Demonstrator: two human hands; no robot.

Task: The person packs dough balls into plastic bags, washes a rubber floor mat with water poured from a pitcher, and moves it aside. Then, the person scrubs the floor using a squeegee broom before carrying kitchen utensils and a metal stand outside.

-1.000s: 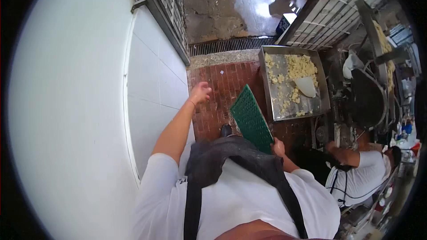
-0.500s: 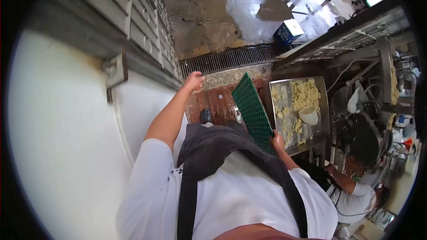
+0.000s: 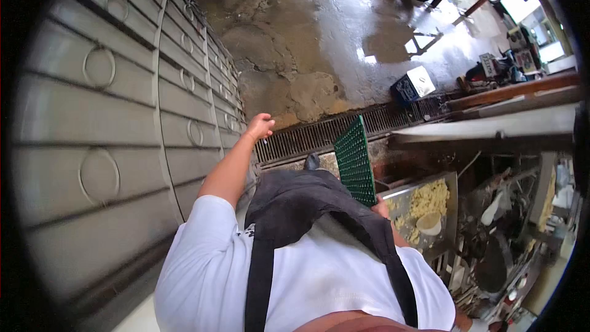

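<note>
Right fingers (image 3: 380, 204) hold green panel (image 3: 356, 165) by near corner.

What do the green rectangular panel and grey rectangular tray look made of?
Green rectangular panel: probably moulded plastic, slightly glossy; even colour, regular grid texture.
Grey rectangular tray: likely stainless steel, dull sheen; metallic-grey sides, thin rim.

- Left hand (image 3: 261, 126): left side blocked by barred gate (image 3: 153, 89); forward path unobstructed over drain grate (image 3: 313, 137).
- Right hand (image 3: 381, 207): passage restricted by held green panel (image 3: 356, 163), metal tray (image 3: 453, 200) at right.
</note>
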